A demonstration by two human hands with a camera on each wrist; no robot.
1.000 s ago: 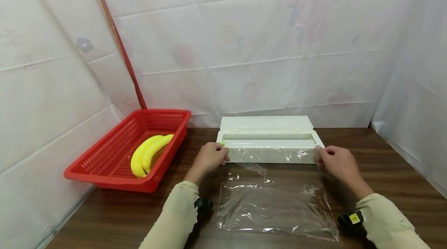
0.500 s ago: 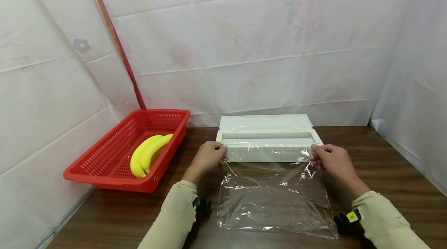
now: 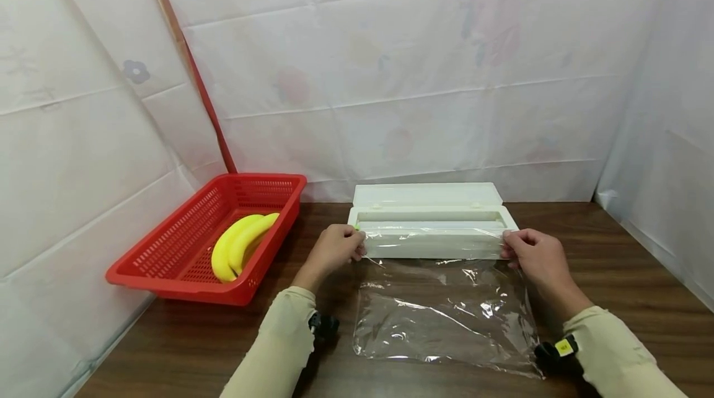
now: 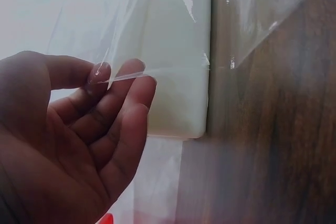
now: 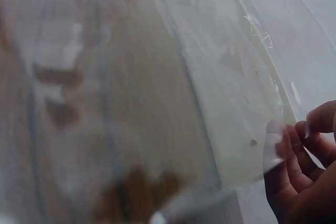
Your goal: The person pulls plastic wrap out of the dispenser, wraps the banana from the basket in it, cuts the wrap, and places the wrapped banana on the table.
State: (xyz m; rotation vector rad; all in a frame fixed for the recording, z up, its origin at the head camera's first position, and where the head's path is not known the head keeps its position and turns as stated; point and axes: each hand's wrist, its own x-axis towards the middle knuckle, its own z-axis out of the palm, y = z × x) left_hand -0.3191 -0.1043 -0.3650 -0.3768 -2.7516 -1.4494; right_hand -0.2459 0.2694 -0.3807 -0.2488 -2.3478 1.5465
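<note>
A sheet of clear plastic wrap [image 3: 435,317] hangs from the front of a white wrap dispenser box [image 3: 432,244] and spreads over the table before it. The box's lid [image 3: 428,193] is raised at the back, and a roll [image 3: 429,225] lies inside. At the box's left front corner my left hand [image 3: 334,249] pinches the wrap's edge between thumb and finger; in the left wrist view the film [image 4: 126,77] runs across the fingertips. My right hand [image 3: 538,258] pinches the wrap at the right front corner, and the right wrist view shows film over its fingers [image 5: 275,145].
To the left stands a red perforated basket [image 3: 167,289] with yellow bananas [image 3: 240,246] in it. White sheeting [image 3: 390,75] hangs behind the brown wooden table [image 3: 608,261] and on both sides. A small green mark [image 3: 357,227] is at the box's left end.
My right hand moved slightly inward from the box's right corner, then back out to it. The wrap's creases shifted and its near edge drew slightly toward the box. My left hand stayed at the left corner.
</note>
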